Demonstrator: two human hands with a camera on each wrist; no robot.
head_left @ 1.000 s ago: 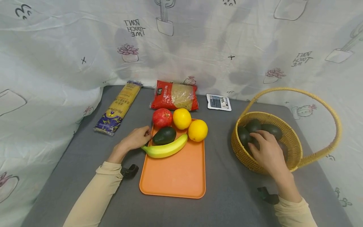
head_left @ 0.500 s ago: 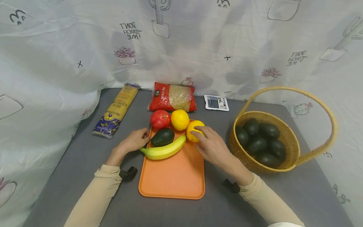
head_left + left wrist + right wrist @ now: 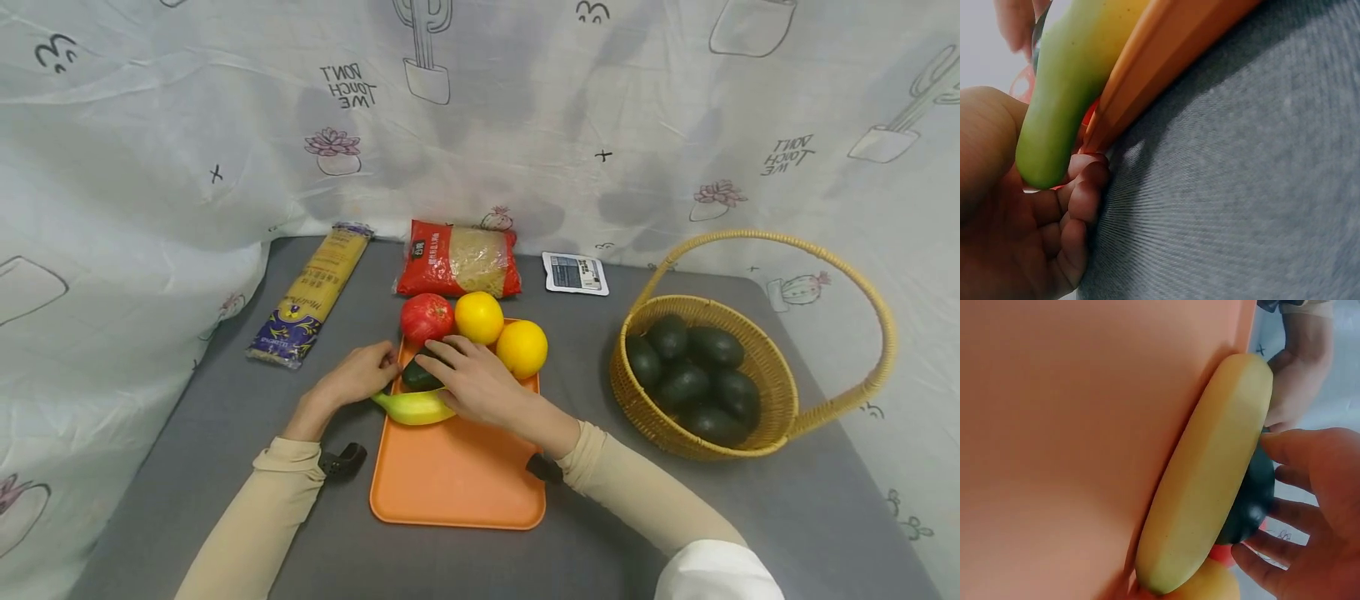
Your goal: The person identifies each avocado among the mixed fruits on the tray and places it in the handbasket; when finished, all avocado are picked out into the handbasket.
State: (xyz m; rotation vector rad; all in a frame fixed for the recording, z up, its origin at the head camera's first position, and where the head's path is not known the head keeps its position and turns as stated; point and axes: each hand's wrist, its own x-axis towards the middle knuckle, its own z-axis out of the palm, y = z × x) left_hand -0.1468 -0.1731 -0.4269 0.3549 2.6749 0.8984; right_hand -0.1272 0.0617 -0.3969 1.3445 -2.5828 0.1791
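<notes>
My left hand point(image 3: 352, 375) stays at the left rim of the orange tray point(image 3: 457, 483), fingers curled against it; in the left wrist view the banana's green end hides part of the grip. My right hand point(image 3: 483, 385) reaches over the tray above a dark green avocado point(image 3: 416, 377), which it partly covers. In the right wrist view its spread, nearly straight fingers span the avocado point(image 3: 1254, 500), the tips at its edge. Along the avocado's near side lies the yellow-green banana point(image 3: 411, 408). Behind them sit a red pomegranate point(image 3: 427, 317) and two oranges point(image 3: 480, 315).
At right stands a wicker basket point(image 3: 637, 410) with a tall handle, holding several avocados point(image 3: 684, 382). Toward the back lie a red pasta bag point(image 3: 459, 260), a long yellow noodle packet point(image 3: 311, 296) and a small white packet point(image 3: 576, 273). A patterned cloth hangs behind the table.
My right hand has left the basket, passed above the right-hand orange and come over the avocado on the tray. My left hand has kept its place at the tray rim.
</notes>
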